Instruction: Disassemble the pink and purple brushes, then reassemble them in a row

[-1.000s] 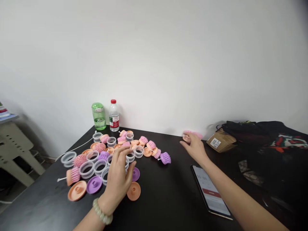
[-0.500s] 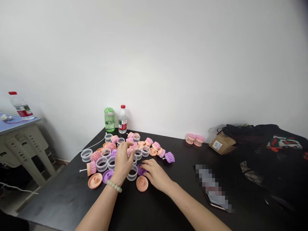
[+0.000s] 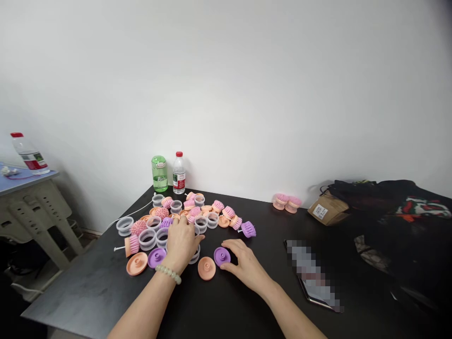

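Head view: the left hand [image 3: 181, 242], a beaded bracelet [image 3: 168, 274] on its wrist, curls down into a heap of clear rings [image 3: 147, 239] and pink brush heads [image 3: 139, 228]; whether it grips anything cannot be told. The right hand [image 3: 245, 268] lies open, its fingers [image 3: 231, 244] against a purple disc [image 3: 221, 256], with an orange disc [image 3: 206, 268] just beside it, toward the left hand.

Purple plastic disc [image 3: 221, 256], flat w/ raised center peg, lies face-up; right hand [image 3: 245, 266] cupped against it, fingers touching its edge. Peach disc [image 3: 206, 268], same shape, just left of it. Further left, left hand [image 3: 181, 242] sits fingers-down on pile of clear plastic rings [image 3: 147, 239] & bristle brush heads [image 3: 195, 212].
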Available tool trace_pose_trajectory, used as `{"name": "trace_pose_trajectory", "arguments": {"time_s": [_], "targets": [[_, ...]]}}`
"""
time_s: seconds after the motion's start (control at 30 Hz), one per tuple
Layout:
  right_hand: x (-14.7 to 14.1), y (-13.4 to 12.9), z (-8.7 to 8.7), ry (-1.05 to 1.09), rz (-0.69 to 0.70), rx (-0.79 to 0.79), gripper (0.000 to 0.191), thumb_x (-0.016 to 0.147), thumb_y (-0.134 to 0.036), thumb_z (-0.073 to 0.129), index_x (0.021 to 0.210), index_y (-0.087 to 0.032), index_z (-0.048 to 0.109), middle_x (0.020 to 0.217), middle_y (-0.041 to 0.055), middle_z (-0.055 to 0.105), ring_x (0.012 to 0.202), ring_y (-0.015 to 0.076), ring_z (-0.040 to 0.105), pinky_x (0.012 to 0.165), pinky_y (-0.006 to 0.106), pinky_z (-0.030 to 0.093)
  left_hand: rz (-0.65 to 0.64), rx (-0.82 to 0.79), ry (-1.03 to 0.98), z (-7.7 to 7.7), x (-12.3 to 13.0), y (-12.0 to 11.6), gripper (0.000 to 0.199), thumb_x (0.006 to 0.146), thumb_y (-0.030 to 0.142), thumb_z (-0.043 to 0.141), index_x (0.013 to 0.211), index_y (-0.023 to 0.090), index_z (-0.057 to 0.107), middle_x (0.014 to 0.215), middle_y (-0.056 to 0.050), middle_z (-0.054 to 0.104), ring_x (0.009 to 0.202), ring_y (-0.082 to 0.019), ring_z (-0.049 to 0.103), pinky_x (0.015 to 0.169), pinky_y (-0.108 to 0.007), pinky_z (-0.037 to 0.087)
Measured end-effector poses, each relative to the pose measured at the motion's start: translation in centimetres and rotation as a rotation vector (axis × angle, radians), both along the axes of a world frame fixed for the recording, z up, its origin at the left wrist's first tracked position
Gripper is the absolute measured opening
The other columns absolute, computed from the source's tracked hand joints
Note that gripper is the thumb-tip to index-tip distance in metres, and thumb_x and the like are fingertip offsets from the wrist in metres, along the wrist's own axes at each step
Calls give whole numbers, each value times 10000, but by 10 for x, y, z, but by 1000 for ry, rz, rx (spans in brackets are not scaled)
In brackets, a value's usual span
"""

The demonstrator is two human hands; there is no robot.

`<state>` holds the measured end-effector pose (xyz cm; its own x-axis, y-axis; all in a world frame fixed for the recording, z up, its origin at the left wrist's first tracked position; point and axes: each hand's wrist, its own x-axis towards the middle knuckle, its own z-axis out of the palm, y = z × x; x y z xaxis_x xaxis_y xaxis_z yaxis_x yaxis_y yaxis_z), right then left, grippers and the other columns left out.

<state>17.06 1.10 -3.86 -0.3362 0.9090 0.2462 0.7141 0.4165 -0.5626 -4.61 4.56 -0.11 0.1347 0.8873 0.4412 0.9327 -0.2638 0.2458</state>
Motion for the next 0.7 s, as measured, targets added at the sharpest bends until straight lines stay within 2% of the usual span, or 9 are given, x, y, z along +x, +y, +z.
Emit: {"name": "trace_pose_trajectory", "arguments": {"time_s": [0.2, 0.37, 0.5, 0.57, 0.7], "targets": [[3, 1, -3, 45, 70, -13, 437, 758, -178, 781, 1176, -237, 666, 1213, 85, 671, 1188, 295, 569, 1022, 458, 484, -37, -32, 35, -6, 0, 4, 182, 810, 240, 680, 665, 160, 757, 843, -138, 637, 899, -326, 577, 797, -423, 445], [6, -2, -3, 55, 96, 2, 407, 779, -121, 749, 1160, -232, 661, 1186, 68, 677, 1169, 271, 572, 1025, 421, 487, -83, -31, 28, -6, -1, 5, 199, 818, 203, 650, 640, 181, 738, 843, -97, 624, 859, -279, 572, 765, -390, 446], [11, -1, -2, 46, 107, 52, 392, 817, -171, 731, 1195, -230, 645, 1206, 74, 675, 1176, 274, 575, 1030, 432, 496, -136, -15, 20, -4, 3, 3, 174, 808, 177, 665, 643, 185, 721, 865, -88, 632, 856, -271, 572, 763, -395, 459], [18, 3, -2, 27, 45, 140, 368, 852, -210, 700, 1213, -214, 634, 1245, 102, 659, 1223, 296, 549, 1055, 476, 478, -171, -1, 13, -3, 7, 1, 170, 818, 167, 656, 659, 192, 710, 891, -82, 639, 864, -265, 578, 759, -391, 472], [38, 21, -6, -83, -205, 356, 389, 898, -211, 613, 1285, -203, 579, 1304, 143, 620, 1305, 336, 485, 1066, 557, 453, -279, 108, -126, -2, 15, -4, 186, 886, 158, 548, 737, 202, 651, 993, -88, 648, 929, -266, 595, 790, -411, 507]]}}
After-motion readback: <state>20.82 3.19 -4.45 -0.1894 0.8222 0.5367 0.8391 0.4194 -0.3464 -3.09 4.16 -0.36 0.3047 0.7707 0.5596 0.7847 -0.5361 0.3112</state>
